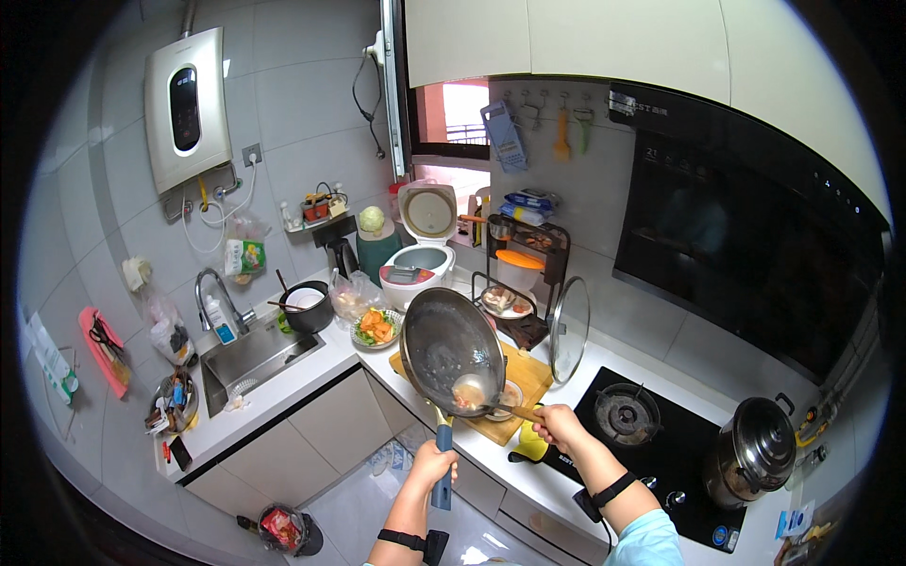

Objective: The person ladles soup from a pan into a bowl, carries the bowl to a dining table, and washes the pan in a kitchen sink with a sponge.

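Observation:
My left hand (433, 463) grips the blue handle of a dark wok (446, 339), which I hold tilted above the counter. In my right hand (559, 428) is the wooden handle of a ladle (527, 412). Its bowl, partly blurred, lies at the wok's lower right side, with soupy food (467, 397) in it or just beneath it; I cannot tell which. A bowl (511, 396) with food stands behind the wok's right rim on a wooden cutting board (536, 375). The wok hides part of the board.
A glass lid (570, 329) leans upright near the gas stove (594, 453). On the stove stands a large steel pot (754, 446). A yellow cloth or mitt (531, 442) lies at the counter edge. Left are a plate of vegetables (375, 328), an open rice cooker (417, 272) and the sink (262, 354).

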A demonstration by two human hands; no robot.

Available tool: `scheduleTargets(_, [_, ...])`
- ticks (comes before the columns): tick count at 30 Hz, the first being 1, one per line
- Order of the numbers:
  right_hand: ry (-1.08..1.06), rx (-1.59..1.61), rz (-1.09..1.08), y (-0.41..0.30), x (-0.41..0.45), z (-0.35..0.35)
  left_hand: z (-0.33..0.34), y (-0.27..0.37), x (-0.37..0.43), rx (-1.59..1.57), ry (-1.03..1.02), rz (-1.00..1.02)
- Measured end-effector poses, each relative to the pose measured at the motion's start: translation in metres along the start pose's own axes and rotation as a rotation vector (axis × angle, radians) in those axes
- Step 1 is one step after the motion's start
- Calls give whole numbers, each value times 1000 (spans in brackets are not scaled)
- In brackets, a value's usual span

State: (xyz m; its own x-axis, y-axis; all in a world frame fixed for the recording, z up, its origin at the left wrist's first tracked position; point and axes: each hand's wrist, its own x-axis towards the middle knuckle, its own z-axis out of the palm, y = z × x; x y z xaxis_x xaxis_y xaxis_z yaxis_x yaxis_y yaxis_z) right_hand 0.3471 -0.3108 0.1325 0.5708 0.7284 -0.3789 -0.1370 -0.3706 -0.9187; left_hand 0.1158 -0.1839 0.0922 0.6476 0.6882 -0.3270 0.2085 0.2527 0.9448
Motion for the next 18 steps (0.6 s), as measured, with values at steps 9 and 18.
scheduleTargets(9, [-26,297,110,-27,-6,-13,6,0,7,-40,1,18])
scheduleTargets(18, [83,208,-87,-39,-14,-27,1,-1,9,-79,22,-3])
